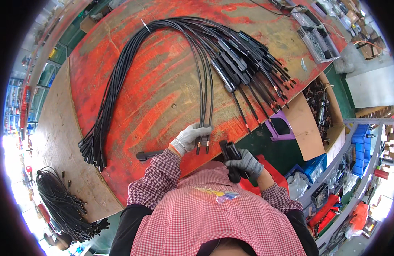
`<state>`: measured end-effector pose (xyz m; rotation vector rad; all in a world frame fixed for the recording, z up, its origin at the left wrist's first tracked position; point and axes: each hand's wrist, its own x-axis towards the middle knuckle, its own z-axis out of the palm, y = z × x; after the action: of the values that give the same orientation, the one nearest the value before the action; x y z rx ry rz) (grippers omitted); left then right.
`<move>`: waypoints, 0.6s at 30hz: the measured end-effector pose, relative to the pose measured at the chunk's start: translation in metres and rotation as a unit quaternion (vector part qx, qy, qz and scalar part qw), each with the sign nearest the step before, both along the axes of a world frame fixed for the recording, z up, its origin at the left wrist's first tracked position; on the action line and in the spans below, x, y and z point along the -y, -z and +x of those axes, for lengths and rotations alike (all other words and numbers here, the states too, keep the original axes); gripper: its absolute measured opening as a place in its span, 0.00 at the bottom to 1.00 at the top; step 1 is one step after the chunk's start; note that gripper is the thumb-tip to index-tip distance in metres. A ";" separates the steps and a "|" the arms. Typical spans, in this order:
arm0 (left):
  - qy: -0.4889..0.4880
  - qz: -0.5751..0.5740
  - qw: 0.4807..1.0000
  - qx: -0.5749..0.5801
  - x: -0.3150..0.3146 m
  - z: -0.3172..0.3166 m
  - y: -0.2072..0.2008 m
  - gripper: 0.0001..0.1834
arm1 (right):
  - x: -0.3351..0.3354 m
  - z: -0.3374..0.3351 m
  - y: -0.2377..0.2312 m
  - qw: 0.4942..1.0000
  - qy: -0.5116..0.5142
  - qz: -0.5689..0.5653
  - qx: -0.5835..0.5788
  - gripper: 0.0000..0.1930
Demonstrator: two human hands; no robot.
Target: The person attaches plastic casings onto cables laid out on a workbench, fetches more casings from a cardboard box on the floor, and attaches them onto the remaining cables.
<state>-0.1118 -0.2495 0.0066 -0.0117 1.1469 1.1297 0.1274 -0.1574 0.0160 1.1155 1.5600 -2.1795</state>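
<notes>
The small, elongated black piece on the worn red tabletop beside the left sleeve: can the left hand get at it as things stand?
Probably not without letting go: the black piece lies close by, but the grey-gloved left hand is holding thin black cables.

Before us spreads a broad surface (pixel 163 77), patchy red and brown, with a pale wooden board (pixel 60 128) along its left side. We see green floor (pixel 344 100) to the right, near a grey rack (pixel 369 121), and white glare (pixel 15 170) brightens the room's far left edge.
</notes>
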 end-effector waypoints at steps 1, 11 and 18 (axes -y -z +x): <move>-0.001 -0.001 1.000 0.006 0.001 0.000 0.007 0.11 | 0.001 0.007 0.000 1.000 -0.001 -0.001 0.006 0.18; 0.013 -0.012 0.999 0.040 -0.002 0.003 0.022 0.12 | 0.042 -0.013 -0.004 0.996 -0.031 -0.048 0.074 0.22; -0.056 -0.004 0.996 0.064 0.007 0.011 0.025 0.14 | 0.061 -0.019 0.005 0.963 -0.051 0.236 0.119 0.20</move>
<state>-0.1010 -0.2564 -0.0182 -0.1549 1.0460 1.2061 0.1079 -0.2187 0.0111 1.3318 2.0231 -1.5745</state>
